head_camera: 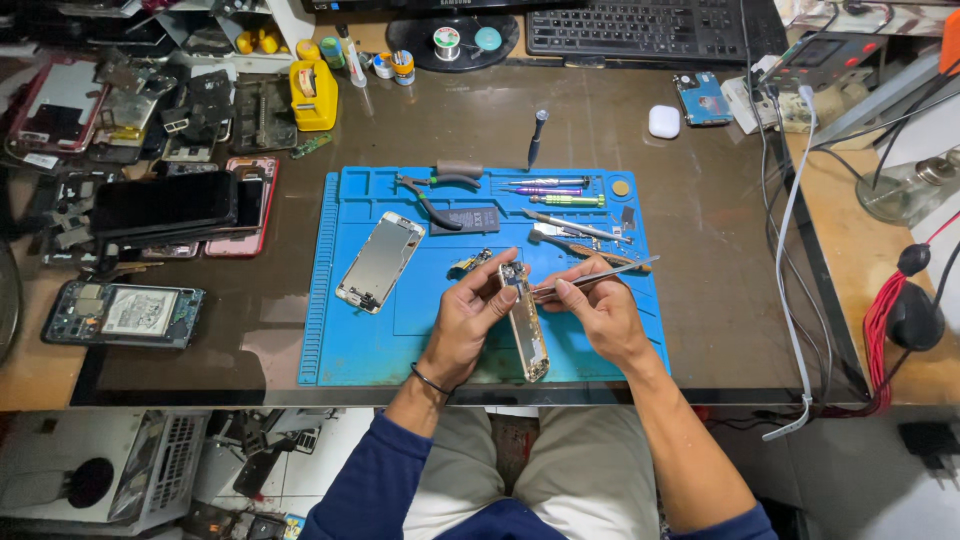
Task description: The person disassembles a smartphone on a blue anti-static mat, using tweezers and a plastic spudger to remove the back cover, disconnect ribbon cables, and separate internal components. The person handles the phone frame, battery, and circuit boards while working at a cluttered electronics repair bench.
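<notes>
Already the silver phone screen panel (379,262) lies detached on the blue silicone repair mat (345,340) — the left hand (468,318) fingers pinch the gold opened phone body (525,325) above the mat, right hand (600,312) fingers pinching slim metal tweezers (598,276) at its top end; inner parts look yet unremoved.

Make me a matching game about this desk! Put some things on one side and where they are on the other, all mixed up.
Things:
1. gold opened phone body
2. thin metal tweezers
3. small white rounded earbud case
4. silver phone screen panel

Places:
A. on the bare dark desk above the blue work mat
B. lying flat on the mat's left part
C. in the left hand
D. in the right hand

Pairs: 1-C, 2-D, 3-A, 4-B
</notes>
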